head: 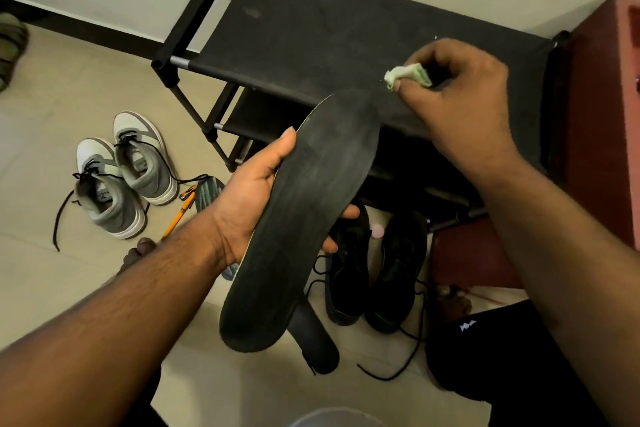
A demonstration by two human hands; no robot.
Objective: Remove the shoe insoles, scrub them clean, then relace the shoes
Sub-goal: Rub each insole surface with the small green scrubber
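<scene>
Second insole (317, 343): a dark insole lies on the floor (52, 156) at about 6 o'clock, just under the heel end of the one being held. So I think both insoles are out of the black shoes.

Left hand (256, 198): its grip is wrapped round the middle of the held insole (308, 211). The thumb is on top and the fingertips peek out at the far edge. The insole is up in the air, in the middle of the view, toe end pointing to 12 o'clock.

Black shoes (377, 270): the pair sits on the floor at about 5 o'clock from the held insole. The black laces (412, 354) hang loose and trail on the floor. These shoes are not yet laced up.

Right hand (460, 94): its grip pinches a small crumpled green and white cloth (405, 74). The cloth is near the insole's toe end, at about 1 o'clock from it, and not touching it.

Scrubbing: I think this step is going on now. The held insole looks dull and a bit streaky, so I cannot tell how clean it is.

Grey shoes (124, 173): a second pair sits on the floor at 9 o'clock, with loose dark laces. I think their insoles are in them, but I am not sure.

Shoe rack (346, 45): a black rack stands by the wall at 12 o'clock.

Left to do: finish scrubbing, then lace the shoes.
</scene>
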